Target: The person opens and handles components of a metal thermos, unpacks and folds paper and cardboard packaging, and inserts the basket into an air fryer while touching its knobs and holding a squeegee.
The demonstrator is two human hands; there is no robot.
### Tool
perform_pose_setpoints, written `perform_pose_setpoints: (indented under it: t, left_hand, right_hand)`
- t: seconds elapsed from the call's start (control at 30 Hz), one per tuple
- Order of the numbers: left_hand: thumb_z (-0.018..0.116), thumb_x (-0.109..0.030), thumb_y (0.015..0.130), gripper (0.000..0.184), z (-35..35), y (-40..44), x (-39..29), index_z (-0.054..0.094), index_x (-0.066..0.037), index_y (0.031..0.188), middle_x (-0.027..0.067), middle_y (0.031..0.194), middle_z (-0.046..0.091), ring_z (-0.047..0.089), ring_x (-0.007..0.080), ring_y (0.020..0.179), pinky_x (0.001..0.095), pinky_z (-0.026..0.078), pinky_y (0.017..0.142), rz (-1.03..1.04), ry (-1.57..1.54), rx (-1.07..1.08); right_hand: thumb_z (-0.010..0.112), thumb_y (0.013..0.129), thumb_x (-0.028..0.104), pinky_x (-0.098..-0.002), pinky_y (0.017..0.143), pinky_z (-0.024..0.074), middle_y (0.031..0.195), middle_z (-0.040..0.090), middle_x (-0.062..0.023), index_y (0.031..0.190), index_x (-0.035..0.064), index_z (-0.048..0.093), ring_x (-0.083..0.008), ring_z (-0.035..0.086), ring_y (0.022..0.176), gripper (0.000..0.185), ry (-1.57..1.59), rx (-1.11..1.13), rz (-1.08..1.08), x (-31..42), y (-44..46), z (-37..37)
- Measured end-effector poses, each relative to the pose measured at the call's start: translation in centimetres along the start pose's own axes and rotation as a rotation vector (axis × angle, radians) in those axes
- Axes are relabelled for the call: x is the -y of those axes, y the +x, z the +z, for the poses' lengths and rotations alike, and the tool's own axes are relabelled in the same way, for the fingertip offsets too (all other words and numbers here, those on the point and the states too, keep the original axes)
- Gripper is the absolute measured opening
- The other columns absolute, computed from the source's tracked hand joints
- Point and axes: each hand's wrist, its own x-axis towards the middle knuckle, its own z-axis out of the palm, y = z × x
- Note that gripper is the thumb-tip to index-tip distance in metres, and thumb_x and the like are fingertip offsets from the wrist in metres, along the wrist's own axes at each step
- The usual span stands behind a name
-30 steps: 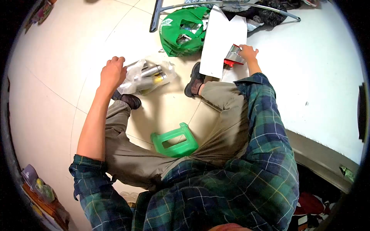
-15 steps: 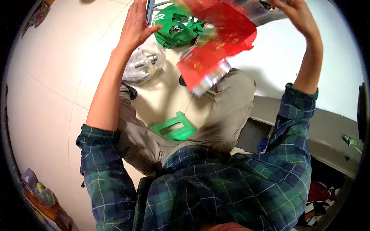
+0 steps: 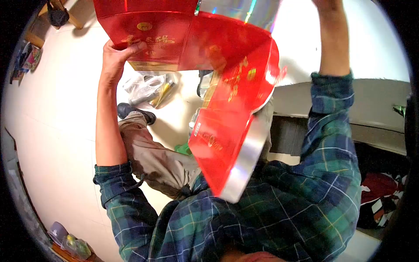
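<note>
A red cardboard carton point(image 3: 231, 91) with gold lettering and shiny silver panels is unfolded in front of me. One flap hangs down toward my lap. My left hand point(image 3: 117, 60) grips the carton's left panel, thumb on the printed face and the other fingers out of sight behind it. At the top edge, right of the carton, my right hand point(image 3: 328, 4) is mostly cut off, so its fingers do not show. The carton covers much of the floor between my legs.
Beyond my left knee, a clear plastic bag point(image 3: 150, 89) with things in it lies on the tiled floor. Part of a green plastic piece point(image 3: 183, 149) shows between my legs. A white surface point(image 3: 371, 48) is at the right, with dark cloth items point(image 3: 379, 192) below.
My left hand, apart from the carton with its thumb spread, now grips it. The carton has swung left and closer, opening out. My right hand has moved up, partly out of view.
</note>
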Motion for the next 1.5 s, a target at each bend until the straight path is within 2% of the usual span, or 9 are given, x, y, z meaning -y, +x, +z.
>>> perform_pose_setpoints:
  t: [0.13,0.43,0.6,0.7,0.8,0.9,1.07,1.47,1.5]
  left_hand:
    - [0.073,-0.001,0.07,0.026,0.7,0.2,-0.2,0.065,-0.004,0.095,0.0041,0.091,0.068,0.062,0.0125,0.082,0.0293,0.05,0.078,0.118,-0.357,-0.033]
    - [0.075,-0.01,0.071,0.047,0.9,-0.4,-2.6,0.055,-0.003,0.113,0.0073,0.106,0.063,0.06,0.017,0.094,0.0329,0.048,0.087,0.1,-0.684,0.072]
    - [0.058,-0.02,0.088,0.029,-1.5,1.1,0.6,0.057,-0.003,0.111,0.0064,0.096,0.064,0.062,0.0178,0.08,0.0308,0.053,0.071,-0.268,-0.497,-0.261]
    - [0.052,-0.024,0.091,0.034,-0.8,0.5,1.1,0.052,-0.003,0.118,0.0083,0.101,0.062,0.062,0.0183,0.085,0.0337,0.053,0.074,-0.144,-0.332,-0.238]
    - [0.061,-0.039,0.083,0.057,0.0,-0.2,-1.2,0.047,-0.004,0.125,0.009,0.101,0.06,0.061,0.0189,0.08,0.0272,0.053,0.071,-0.117,-0.885,-0.135]
    - [0.078,-0.027,0.068,0.069,0.1,-0.4,-0.5,0.044,-0.001,0.122,0.0129,0.102,0.059,0.059,0.0227,0.094,0.0397,0.05,0.084,-0.189,-0.176,-0.237]
    - [0.082,-0.02,0.064,0.063,-0.2,-1.2,-1.1,0.05,0.001,0.113,0.013,0.096,0.061,0.061,0.0214,0.083,0.0334,0.053,0.076,-0.252,-0.22,-0.073]
    - [0.066,-0.008,0.077,0.038,2.7,-0.3,0.3,0.052,0.003,0.11,0.0112,0.096,0.064,0.062,0.0238,0.084,0.0331,0.05,0.075,0.123,0.155,-0.424]
    - [0.063,-0.007,0.076,0.054,2.8,-0.6,0.0,0.043,0.003,0.125,0.0171,0.119,0.056,0.055,0.0324,0.107,0.0356,0.044,0.091,0.058,0.157,-0.347]
  right_hand:
    - [0.04,0.097,0.021,-0.0339,0.088,0.0457,0.102,0.064,-0.0093,0.112,0.0017,0.059,-0.0225,0.06,0.097,0.031,0.292,-0.358,0.237,-13.6,-12.5,-6.6]
    - [0.061,0.084,0.021,-0.0309,0.092,0.0425,0.114,0.058,-0.0071,0.122,0.0016,0.05,-0.0175,0.054,0.106,0.044,0.421,0.246,0.542,-11.0,-11.7,7.1]
    - [0.079,0.069,0.025,-0.0289,0.086,0.0459,0.111,0.059,-0.0117,0.117,-0.0028,0.051,-0.0146,0.057,0.098,0.062,0.226,0.006,0.542,-12.6,-8.1,8.7]
    - [0.081,0.067,0.026,-0.0267,0.077,0.0492,0.097,0.064,-0.0086,0.105,-0.0026,0.058,-0.0142,0.061,0.084,0.053,-0.065,-0.135,0.546,-15.1,-7.5,8.8]
    - [0.081,0.067,0.027,-0.0251,0.07,0.0502,0.089,0.065,-0.0073,0.099,-0.0022,0.06,-0.0133,0.061,0.074,0.049,-0.005,-0.215,0.558,-16.8,-7.9,9.1]
    - [0.079,0.069,0.029,-0.0264,0.072,0.0503,0.099,0.063,-0.0086,0.106,-0.0022,0.058,-0.0139,0.06,0.084,0.053,0.18,-0.086,0.661,-15.6,-8.7,8.8]
    - [0.067,0.081,0.026,-0.0331,0.083,0.0529,0.116,0.058,-0.0129,0.122,0.002,0.049,-0.0201,0.06,0.103,0.05,0.897,0.083,0.766,-14.4,-7.7,5.6]
    - [0.064,0.079,0.007,-0.0257,0.079,0.0444,0.098,0.06,-0.0022,0.112,0.0055,0.053,-0.0096,0.054,0.087,0.035,0.315,-0.253,0.343,-11.6,-5.2,14.7]
    - [0.061,0.081,0.005,-0.0265,0.083,0.0438,0.108,0.059,-0.0058,0.121,0.006,0.05,-0.0131,0.054,0.095,0.042,0.327,-0.229,0.36,-11.5,-5.0,15.4]
